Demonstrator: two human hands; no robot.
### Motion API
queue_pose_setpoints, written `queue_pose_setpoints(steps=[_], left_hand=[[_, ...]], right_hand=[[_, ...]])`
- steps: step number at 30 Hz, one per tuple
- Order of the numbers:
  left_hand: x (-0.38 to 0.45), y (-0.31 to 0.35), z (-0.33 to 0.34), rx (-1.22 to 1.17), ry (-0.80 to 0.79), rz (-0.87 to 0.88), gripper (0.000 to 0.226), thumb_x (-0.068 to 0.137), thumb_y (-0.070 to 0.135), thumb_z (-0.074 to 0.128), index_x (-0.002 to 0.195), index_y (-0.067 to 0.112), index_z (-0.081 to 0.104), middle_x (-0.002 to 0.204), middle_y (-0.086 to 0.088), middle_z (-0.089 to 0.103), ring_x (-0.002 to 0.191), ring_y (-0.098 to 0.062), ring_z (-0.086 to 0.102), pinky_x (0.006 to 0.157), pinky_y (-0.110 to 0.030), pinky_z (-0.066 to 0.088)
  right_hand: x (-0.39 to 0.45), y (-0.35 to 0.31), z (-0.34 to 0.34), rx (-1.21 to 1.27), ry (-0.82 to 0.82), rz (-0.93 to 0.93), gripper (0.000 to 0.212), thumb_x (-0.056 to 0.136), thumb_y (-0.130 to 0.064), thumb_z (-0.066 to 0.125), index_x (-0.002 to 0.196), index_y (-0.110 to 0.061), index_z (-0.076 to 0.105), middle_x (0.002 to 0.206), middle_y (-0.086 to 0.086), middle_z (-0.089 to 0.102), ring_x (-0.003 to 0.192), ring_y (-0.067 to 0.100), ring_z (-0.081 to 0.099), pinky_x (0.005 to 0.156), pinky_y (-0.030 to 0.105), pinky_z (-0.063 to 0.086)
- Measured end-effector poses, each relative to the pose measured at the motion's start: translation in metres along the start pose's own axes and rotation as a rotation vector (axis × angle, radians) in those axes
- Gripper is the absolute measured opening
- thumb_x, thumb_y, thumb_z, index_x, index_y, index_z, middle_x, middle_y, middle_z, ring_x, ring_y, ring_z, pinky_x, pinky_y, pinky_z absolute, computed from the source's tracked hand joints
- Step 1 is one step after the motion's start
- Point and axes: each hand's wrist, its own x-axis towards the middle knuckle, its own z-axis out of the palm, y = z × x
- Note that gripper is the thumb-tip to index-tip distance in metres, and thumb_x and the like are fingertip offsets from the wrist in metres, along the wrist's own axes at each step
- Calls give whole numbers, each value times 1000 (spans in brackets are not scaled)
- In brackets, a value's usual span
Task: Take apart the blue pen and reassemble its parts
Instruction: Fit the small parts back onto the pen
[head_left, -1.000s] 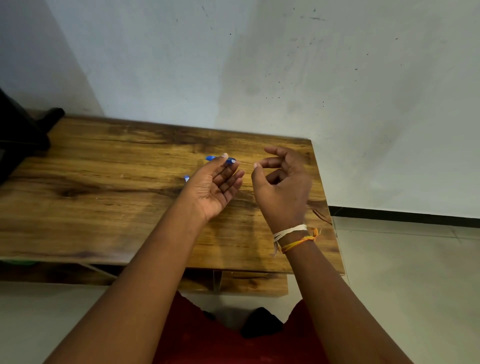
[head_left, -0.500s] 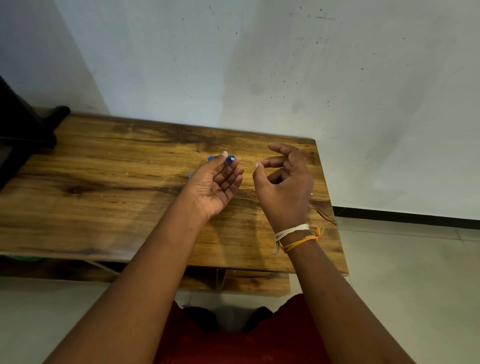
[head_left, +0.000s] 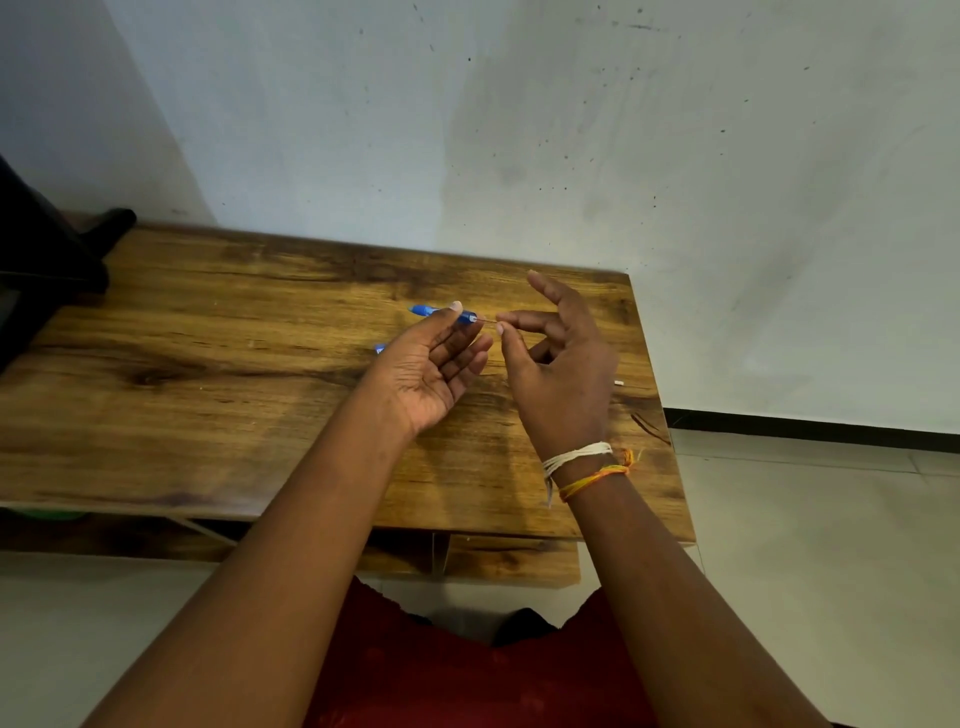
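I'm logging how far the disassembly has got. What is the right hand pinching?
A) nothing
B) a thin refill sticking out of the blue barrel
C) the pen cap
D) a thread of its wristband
B: the right hand pinches, between thumb and forefinger, the thin refill that pokes from the end of the blue barrel held by the left hand.

The left hand covers the middle of the slim blue plastic pen barrel; a second small blue plastic piece shows only its tip beside the wrist; the thin part pinched by the right hand is too small to identify.
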Motion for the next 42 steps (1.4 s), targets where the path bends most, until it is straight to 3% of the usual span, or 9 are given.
queue_pose_setpoints(steps=[3, 7, 12, 21, 24, 29, 35, 38, 42], left_hand=[[0, -2, 1, 8, -13, -13, 21, 83, 21, 70, 94, 3, 67, 69, -6, 74, 60, -14, 71, 55, -24, 58], [-1, -4, 4, 25, -23, -30, 18, 83, 22, 71, 88, 5, 66, 63, -4, 72, 56, -12, 70, 52, -23, 57], [-1, -4, 4, 27, -42, -27, 21, 83, 22, 70, 96, 5, 66, 69, -6, 74, 61, -14, 72, 55, -23, 59], [0, -4, 6, 54, -39, -37, 15, 84, 22, 69, 86, 7, 67, 69, -3, 75, 62, -14, 72, 59, -22, 58], [0, -3, 5, 51, -59, -52, 16, 83, 22, 70, 86, 7, 68, 70, -3, 75, 63, -14, 72, 59, -22, 59], [3, -8, 12, 61, -97, -57, 18, 85, 22, 68, 90, 5, 68, 70, -3, 74, 63, -14, 72, 60, -23, 59], [5, -19, 19, 68, -100, -66, 20, 86, 22, 67, 97, 5, 68, 70, -3, 74, 63, -13, 72, 59, -23, 59], [5, -23, 24, 60, -101, -63, 16, 88, 21, 65, 96, 8, 68, 69, -4, 74, 62, -14, 72, 60, -23, 59], [7, -27, 27, 60, -96, -64, 15, 87, 21, 65, 94, 8, 68, 69, -5, 73, 63, -14, 72, 60, -23, 59]], right_hand=[[-1, -1, 1, 14, -29, -6, 51, 84, -16, 71, 131, -23, 52, 94, -11, 75, 55, 7, 64, 57, 34, 58], [-1, -2, 1, -18, -42, -28, 52, 85, -16, 69, 133, -24, 50, 93, -14, 75, 54, 4, 62, 54, 18, 50], [-1, -1, 0, 2, -62, 7, 54, 88, -8, 63, 137, -22, 48, 102, -10, 75, 67, 13, 70, 56, 33, 58], [4, 5, -8, -76, -41, 67, 51, 89, -6, 59, 136, -22, 47, 103, -7, 74, 55, 17, 67, 59, 43, 59], [10, 14, -16, -179, 7, 136, 42, 89, -6, 59, 129, -17, 53, 101, -4, 74, 59, 20, 68, 69, 42, 58], [19, 35, -41, -326, 43, 318, 31, 88, -9, 60, 118, -15, 63, 102, 2, 73, 87, 24, 69, 81, 22, 45], [21, 62, -64, -519, -97, 573, 36, 86, -16, 67, 120, -7, 62, 122, 17, 59, 105, 33, 61, 86, 32, 47], [19, 68, -66, -539, -175, 586, 31, 85, -22, 70, 112, -7, 67, 115, 15, 66, 107, 31, 62, 89, 34, 48], [19, 70, -65, -522, -143, 586, 20, 86, -20, 69, 103, -10, 71, 106, 11, 70, 99, 29, 65, 83, 30, 48]])
